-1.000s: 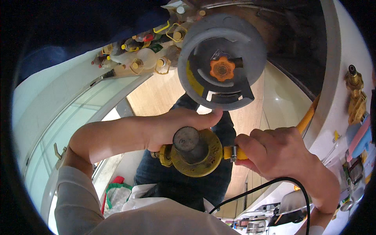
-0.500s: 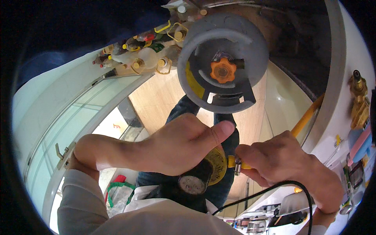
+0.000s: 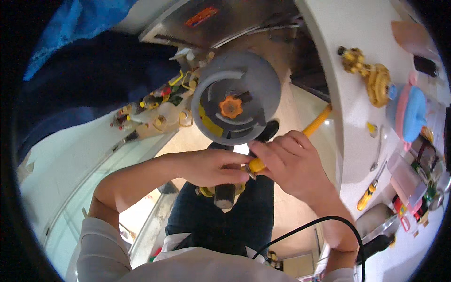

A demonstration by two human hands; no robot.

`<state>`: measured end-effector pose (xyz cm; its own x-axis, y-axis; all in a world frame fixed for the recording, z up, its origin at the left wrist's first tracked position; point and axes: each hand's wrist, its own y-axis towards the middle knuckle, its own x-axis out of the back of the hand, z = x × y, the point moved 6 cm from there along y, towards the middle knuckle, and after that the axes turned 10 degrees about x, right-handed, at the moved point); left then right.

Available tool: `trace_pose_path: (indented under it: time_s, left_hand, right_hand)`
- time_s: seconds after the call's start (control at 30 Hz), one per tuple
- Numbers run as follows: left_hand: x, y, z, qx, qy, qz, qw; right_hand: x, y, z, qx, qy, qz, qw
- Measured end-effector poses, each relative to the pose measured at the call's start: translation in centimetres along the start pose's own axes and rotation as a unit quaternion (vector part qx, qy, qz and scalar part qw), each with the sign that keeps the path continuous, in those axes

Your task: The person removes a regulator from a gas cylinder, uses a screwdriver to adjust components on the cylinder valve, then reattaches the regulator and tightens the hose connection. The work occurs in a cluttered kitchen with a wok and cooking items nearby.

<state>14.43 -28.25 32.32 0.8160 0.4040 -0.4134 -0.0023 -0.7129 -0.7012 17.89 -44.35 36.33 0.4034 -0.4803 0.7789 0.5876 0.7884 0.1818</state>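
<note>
My left hand (image 3: pixel 213 168) is closed over a brass-coloured gas regulator (image 3: pixel 224 195) with a black cylindrical part, which hangs above my lap. Its fingers and thumb reach the end of a yellow hose (image 3: pixel 315 121). My right hand (image 3: pixel 293 164) grips that hose close behind its end. A small metal hose clamp (image 3: pixel 251 174) sits at the hose end, between both hands. Whether the hose is seated on the regulator's outlet is hidden by my fingers. Just beyond my hands stands a grey gas cylinder (image 3: pixel 268 77) with an orange valve knob (image 3: pixel 230 107).
On the white counter (image 3: pixel 324 28) at right lie another brass-coloured regulator (image 3: pixel 376 80), a yellow-handled screwdriver (image 3: pixel 369 193) and a blue-and-pink container (image 3: pixel 409 113). Several bottles (image 3: pixel 164 115) stand at far left. A black cable (image 3: pixel 324 218) loops past my right forearm.
The view has shifted, showing more of the counter. My hands have come together at the hose end, and the regulator has turned so its black part points toward me.
</note>
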Motion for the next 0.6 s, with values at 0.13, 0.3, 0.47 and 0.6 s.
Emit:
trace_pose_path:
  time_s: [0.13, 0.3, 0.47, 0.6]
  left_hand:
    - [0.8, 1.6, 2.2, 0.097, -0.008, -0.061, 0.993]
    - [2.0, 2.1, 2.9, 0.141, -0.155, -0.113, 0.971]
    - [2.7, 1.1, 1.7, 0.118, -0.249, -0.149, 0.95]
    - [1.8, 1.7, 0.4, 0.134, -0.344, -0.178, 0.912]
  right_hand:
    - [5.8, -6.4, 0.9, -0.189, -0.072, -0.141, 0.969]
    - [8.6, -27.8, 2.2, -0.565, -0.266, -0.353, 0.697]
    - [7.1, -35.9, 1.8, -0.615, -0.255, -0.235, 0.708]
    - [7.3, -39.1, 0.5, -0.622, -0.291, -0.22, 0.693]
